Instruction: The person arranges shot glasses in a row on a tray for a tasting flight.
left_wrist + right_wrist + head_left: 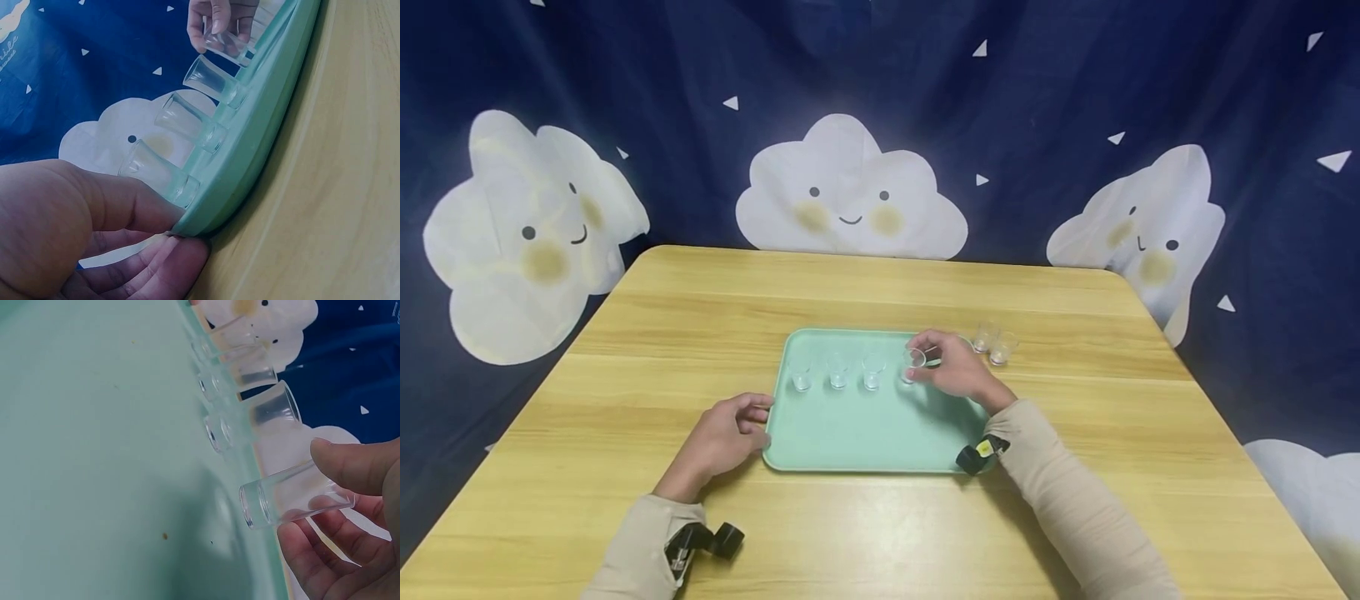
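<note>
My right hand holds a small clear shot glass between thumb and fingers, over the right part of a pale green tray. In the right wrist view the glass is gripped near its wider mouth, its thick base pointing at the tray. Three more shot glasses stand upright in a row on the tray: a left one, a middle one and a right one. At the tray's left edge, my left hand grips the rim, thumb and fingertips meeting there in the left wrist view.
Behind my right hand, two other shot glasses stand close together on the wooden table, just past the tray's far right corner. A dark blue curtain with white clouds hangs behind the table. Small black wrist cameras stick out from both sleeves.
</note>
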The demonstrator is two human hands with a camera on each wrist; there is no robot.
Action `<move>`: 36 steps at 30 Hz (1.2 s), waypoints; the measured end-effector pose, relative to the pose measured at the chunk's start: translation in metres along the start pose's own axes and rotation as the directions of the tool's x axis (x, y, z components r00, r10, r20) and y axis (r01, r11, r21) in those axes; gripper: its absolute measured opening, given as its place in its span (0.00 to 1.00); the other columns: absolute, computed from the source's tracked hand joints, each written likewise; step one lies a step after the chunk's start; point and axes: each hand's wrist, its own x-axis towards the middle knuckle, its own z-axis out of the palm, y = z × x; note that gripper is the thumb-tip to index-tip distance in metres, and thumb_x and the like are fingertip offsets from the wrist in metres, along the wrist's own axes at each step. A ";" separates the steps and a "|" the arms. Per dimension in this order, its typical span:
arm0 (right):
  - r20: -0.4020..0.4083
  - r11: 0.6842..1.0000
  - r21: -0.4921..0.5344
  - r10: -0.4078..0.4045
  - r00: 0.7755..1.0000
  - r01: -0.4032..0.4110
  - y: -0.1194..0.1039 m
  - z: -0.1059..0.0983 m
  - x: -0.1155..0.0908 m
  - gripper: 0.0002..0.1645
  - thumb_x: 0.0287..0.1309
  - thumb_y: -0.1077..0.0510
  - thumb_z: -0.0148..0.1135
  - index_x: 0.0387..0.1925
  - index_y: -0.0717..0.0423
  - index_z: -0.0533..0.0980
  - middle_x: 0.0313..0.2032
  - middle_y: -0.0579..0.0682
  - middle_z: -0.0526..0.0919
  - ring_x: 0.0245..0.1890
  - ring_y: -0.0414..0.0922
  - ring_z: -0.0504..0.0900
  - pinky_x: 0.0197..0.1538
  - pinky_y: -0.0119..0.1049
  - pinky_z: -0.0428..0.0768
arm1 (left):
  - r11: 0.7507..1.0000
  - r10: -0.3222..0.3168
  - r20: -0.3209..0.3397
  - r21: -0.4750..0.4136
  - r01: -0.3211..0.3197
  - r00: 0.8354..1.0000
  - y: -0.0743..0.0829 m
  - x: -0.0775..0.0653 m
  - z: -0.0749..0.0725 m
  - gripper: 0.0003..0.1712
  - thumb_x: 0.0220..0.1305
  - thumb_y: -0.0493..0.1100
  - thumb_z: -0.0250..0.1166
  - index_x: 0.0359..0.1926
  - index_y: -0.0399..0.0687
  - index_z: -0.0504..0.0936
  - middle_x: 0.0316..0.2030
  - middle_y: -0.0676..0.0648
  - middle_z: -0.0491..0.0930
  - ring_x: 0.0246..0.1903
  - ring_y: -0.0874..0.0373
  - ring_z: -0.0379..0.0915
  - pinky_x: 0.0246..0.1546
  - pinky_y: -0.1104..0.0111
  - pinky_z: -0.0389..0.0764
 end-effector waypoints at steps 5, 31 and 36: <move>0.006 1.000 0.009 -0.006 1.000 0.006 0.000 0.004 0.000 0.21 0.47 0.65 0.73 0.45 0.63 0.78 0.34 0.51 0.80 0.40 0.50 0.82 0.42 0.39 0.81 | 1.000 -0.006 0.002 0.000 0.006 1.000 0.000 -0.001 0.000 0.29 0.51 0.34 0.66 0.58 0.38 0.75 0.46 0.44 0.79 0.40 0.54 0.75 0.41 0.64 0.77; 0.036 0.999 0.010 0.032 0.999 -0.032 0.000 0.004 0.000 0.23 0.44 0.66 0.75 0.45 0.63 0.78 0.35 0.51 0.80 0.40 0.50 0.82 0.42 0.36 0.82 | 0.999 0.000 0.006 -0.044 0.000 1.000 -0.001 0.000 0.001 0.30 0.51 0.32 0.65 0.58 0.36 0.75 0.46 0.42 0.79 0.40 0.53 0.75 0.38 0.66 0.80; 0.057 0.997 0.058 0.044 0.997 -0.048 0.001 -0.002 -0.002 0.25 0.46 0.67 0.74 0.49 0.66 0.76 0.42 0.57 0.81 0.45 0.53 0.81 0.46 0.38 0.81 | 0.999 0.000 0.011 -0.053 0.001 1.000 0.000 -0.001 0.000 0.30 0.51 0.32 0.65 0.58 0.36 0.74 0.46 0.42 0.79 0.40 0.52 0.75 0.37 0.66 0.80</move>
